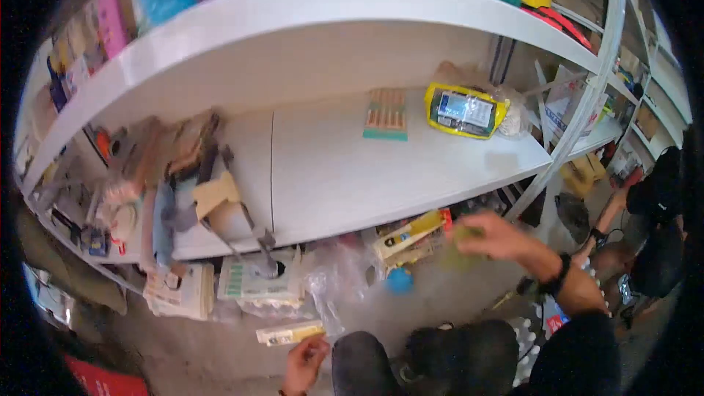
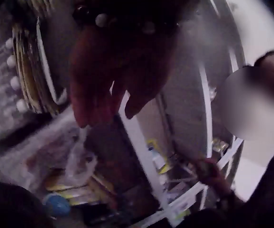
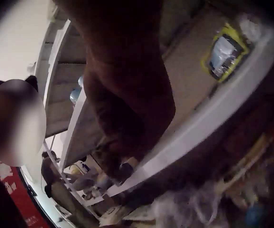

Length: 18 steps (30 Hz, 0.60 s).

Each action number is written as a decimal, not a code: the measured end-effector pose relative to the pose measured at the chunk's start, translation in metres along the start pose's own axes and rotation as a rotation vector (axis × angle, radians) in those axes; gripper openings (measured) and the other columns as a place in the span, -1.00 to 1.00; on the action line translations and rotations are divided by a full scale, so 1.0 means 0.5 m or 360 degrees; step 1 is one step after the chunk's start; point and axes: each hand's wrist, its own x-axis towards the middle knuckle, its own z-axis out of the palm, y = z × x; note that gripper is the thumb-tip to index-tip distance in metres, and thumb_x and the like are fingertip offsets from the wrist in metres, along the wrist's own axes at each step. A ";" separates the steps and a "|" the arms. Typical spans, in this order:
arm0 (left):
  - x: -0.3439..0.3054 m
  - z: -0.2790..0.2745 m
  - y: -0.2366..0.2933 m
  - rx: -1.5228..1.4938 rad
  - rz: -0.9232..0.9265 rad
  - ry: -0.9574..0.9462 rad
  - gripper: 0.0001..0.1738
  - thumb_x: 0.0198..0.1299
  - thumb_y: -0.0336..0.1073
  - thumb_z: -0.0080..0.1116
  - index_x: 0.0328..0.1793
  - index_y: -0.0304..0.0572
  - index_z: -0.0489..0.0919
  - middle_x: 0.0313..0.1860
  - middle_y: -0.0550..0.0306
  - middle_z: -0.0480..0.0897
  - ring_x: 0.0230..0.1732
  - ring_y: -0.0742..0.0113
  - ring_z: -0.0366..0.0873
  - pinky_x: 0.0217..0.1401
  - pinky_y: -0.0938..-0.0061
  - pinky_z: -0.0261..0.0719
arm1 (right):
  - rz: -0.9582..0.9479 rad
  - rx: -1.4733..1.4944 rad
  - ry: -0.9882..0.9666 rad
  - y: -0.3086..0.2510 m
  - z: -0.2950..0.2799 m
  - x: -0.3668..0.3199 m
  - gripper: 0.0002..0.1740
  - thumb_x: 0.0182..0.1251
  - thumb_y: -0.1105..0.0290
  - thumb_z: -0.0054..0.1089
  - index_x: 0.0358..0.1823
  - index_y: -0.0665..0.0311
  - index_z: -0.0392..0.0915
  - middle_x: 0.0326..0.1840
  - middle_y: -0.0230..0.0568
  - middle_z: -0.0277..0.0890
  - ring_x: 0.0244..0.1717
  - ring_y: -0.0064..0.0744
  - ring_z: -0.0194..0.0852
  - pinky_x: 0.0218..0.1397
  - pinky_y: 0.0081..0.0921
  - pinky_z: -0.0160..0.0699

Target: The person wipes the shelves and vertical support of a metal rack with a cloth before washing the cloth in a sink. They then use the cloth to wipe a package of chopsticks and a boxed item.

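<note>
In the head view my right hand [image 1: 500,239] is raised in front of the lower shelf's edge, blurred by motion. Its fingers grip a small yellowish-green thing [image 1: 465,243], too smeared to tell its kind. My left hand [image 1: 305,364] is low beside my knee, fingers loosely bent. Just past its fingertips lies a yellow-and-white packet [image 1: 290,333] on the floor. A crumpled clear plastic bag [image 1: 334,279] spreads beyond that; in the left wrist view its twisted end [image 2: 81,137] overlaps the left fingertips, with the thumb standing apart.
The white shelf [image 1: 330,176] bears a yellow-edged package [image 1: 466,111], a green-and-brown card pack [image 1: 386,114] and tools at left. Beneath it are stacked packs [image 1: 260,279], yellow packets [image 1: 412,235] and a blue round thing [image 1: 400,280]. Another person [image 1: 656,205] is at the right.
</note>
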 end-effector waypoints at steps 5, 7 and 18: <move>-0.067 -0.023 -0.065 0.1139 0.0119 -0.0169 -0.55 0.19 -0.07 0.15 0.09 -0.21 0.51 -0.18 -0.11 0.61 -0.18 0.01 0.57 -0.12 0.33 0.52 | 0.1043 0.0758 -0.0419 -0.031 0.125 -0.323 -0.68 0.17 0.34 0.24 -0.06 0.32 0.57 -0.08 -0.25 0.57 0.02 -0.40 0.46 0.15 -0.48 0.36; -0.180 -0.034 -0.114 0.1044 -0.0150 -0.0721 -0.53 0.21 -0.03 0.12 0.12 -0.19 0.50 -0.15 -0.08 0.61 -0.14 0.04 0.57 -0.07 0.34 0.51 | 0.1306 0.0696 -0.0337 -0.137 0.099 -0.407 -0.60 0.16 0.30 0.25 0.02 0.29 0.53 -0.04 -0.21 0.55 0.03 -0.33 0.46 0.19 -0.44 0.36; -0.064 0.105 0.165 -0.1508 -0.0027 -0.0678 -0.40 0.30 0.04 -0.01 0.33 -0.18 0.31 0.19 0.04 0.48 0.24 0.19 0.39 0.26 0.16 0.35 | -0.0503 -0.0727 0.0521 -0.295 0.263 -0.085 -0.53 0.27 0.43 0.04 0.22 0.15 0.25 0.00 -0.16 0.44 0.08 -0.30 0.38 0.09 -0.33 0.40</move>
